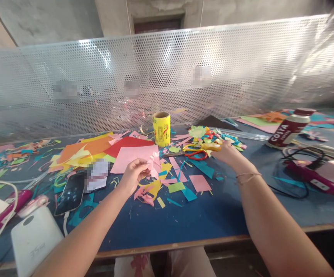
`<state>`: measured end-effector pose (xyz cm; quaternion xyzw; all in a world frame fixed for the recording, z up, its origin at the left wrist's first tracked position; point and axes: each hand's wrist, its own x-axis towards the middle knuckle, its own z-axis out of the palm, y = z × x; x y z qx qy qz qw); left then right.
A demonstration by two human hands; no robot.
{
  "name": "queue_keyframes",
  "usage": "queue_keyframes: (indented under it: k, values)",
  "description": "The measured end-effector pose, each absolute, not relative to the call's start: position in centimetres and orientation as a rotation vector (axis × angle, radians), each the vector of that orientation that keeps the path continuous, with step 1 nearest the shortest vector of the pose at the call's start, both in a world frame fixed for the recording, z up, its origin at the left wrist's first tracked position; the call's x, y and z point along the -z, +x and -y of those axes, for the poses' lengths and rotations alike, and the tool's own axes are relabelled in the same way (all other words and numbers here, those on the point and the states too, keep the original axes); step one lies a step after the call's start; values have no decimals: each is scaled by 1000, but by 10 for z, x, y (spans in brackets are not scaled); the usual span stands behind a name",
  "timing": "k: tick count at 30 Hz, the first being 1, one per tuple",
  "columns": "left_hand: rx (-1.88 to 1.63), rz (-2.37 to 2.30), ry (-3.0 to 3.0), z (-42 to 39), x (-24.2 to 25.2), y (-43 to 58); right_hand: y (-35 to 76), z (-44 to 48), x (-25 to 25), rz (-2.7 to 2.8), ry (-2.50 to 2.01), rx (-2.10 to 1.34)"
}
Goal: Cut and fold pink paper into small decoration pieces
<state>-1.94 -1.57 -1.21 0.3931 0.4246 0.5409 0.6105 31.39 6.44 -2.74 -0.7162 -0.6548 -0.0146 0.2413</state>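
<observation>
We recorded, at frame centre, one frilled pink paper piece [154,164], thin and crinkled, pinched between the left hand [134,173]'s closed thumb and fingertips, just right of that hand. Scissors [196,156], metal-bladed and loop-handled, lay just left of the right hand [229,156] (its openness and hold we could not tell). One smooth yellow cylinder [161,134], hollow-topped, stood upright beyond.

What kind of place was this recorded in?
Probably a paper-craft workspace: a blue table strewn with cut coloured paper, scissors by the right hand, and a perforated metal screen behind.
</observation>
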Motion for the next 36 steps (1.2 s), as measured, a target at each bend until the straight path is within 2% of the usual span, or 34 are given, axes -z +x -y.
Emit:
queue_keyframes:
  k: [3,8,13,36]
  values:
    - [-1253,-987,907,15,14,-20,293,-56,9,1681,-1999,-61]
    - [-1248,-982,923,14,16,-20,248,-36,-5,1891,-1523,79]
    - [-1229,-976,931,15,17,-20,222,-25,2,1963,-1355,227]
    - [-1145,-906,968,14,19,-22,219,-27,5,2045,-1258,236]
